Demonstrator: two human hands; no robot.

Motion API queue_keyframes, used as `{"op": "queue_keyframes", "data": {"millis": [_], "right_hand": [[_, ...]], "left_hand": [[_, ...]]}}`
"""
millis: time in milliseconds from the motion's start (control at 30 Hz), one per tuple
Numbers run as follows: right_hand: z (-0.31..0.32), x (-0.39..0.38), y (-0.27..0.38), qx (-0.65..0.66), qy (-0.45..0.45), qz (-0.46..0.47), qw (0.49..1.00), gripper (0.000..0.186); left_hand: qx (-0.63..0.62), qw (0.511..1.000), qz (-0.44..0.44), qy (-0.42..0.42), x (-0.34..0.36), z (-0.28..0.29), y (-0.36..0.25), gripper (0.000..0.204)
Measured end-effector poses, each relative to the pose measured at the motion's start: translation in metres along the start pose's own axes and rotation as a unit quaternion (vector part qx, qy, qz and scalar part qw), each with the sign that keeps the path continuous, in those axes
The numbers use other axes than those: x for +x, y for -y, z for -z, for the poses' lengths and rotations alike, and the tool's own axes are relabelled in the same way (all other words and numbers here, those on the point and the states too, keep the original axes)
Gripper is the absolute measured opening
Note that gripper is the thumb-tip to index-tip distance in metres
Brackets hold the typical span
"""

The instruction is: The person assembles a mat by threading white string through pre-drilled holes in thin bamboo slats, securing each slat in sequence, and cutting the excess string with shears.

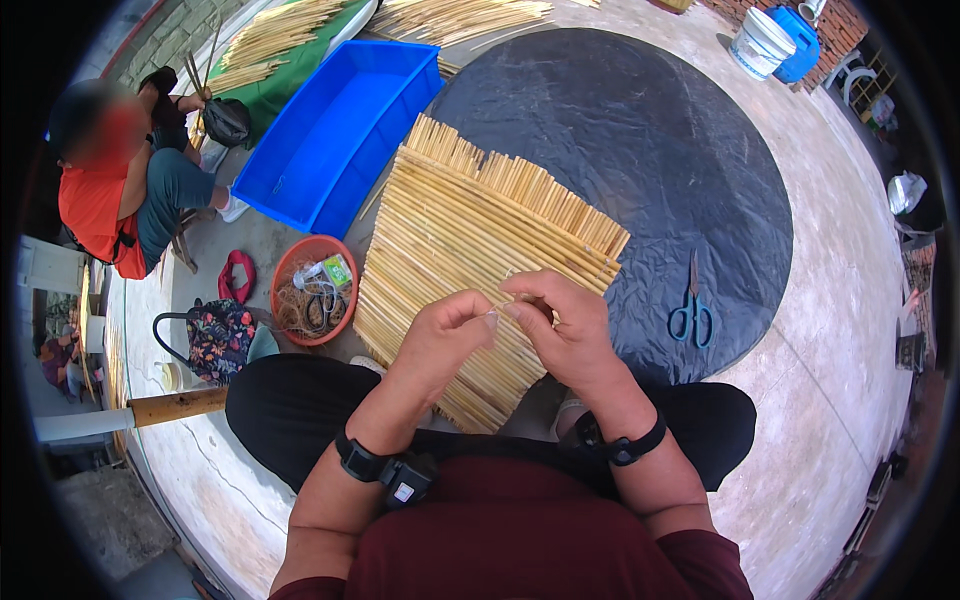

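My left hand (452,335) and my right hand (562,325) meet above a mat of straw-coloured stalks (450,255). Each pinches thumb against forefinger, with a thin pale strand (499,308) between the fingertips. How far the strand runs cannot be made out. The stalks lie side by side in a flat panel, and a band of shorter stalks (520,180) crosses its far end. Scissors with teal handles (691,318) rest to the right of the mat on a round black sheet (640,130), out of both hands' grasp.
A blue plastic bin (330,140) stands at the far left. Nearer is an orange basin (315,290) holding brown fibre and scissors, beside a flowered bag (222,340). A seated person in red (100,205) is at the left. White and blue buckets (762,45) stand far right.
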State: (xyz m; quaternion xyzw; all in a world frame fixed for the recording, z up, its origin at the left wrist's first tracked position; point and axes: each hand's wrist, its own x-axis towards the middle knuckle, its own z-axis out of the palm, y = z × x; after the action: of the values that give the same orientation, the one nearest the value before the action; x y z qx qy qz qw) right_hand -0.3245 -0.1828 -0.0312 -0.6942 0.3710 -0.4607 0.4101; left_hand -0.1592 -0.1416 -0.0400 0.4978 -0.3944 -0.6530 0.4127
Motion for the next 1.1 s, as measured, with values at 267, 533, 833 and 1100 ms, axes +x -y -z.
{"op": "queue_keyframes", "data": {"millis": [267, 533, 833, 1100], "right_hand": [[0.000, -0.002, -0.001, -0.067, 0.037, 0.062, 0.995, 0.004], [-0.009, -0.007, -0.004, -0.107, 0.008, 0.046, 0.993, 0.005], [-0.011, -0.006, -0.016, -0.177, 0.000, 0.094, 0.980, 0.006], [-0.007, -0.005, -0.004, -0.026, 0.053, -0.146, 0.988, 0.003]], "left_hand": [[0.060, 0.996, -0.063, -0.017, -0.001, 0.000, 0.000, 0.009], [0.241, 0.951, -0.168, -0.095, 0.002, -0.005, 0.006, 0.002], [0.607, 0.714, -0.314, -0.151, 0.001, -0.013, -0.009, 0.007], [0.180, 0.980, -0.065, -0.044, 0.006, -0.001, -0.003, 0.013]]}}
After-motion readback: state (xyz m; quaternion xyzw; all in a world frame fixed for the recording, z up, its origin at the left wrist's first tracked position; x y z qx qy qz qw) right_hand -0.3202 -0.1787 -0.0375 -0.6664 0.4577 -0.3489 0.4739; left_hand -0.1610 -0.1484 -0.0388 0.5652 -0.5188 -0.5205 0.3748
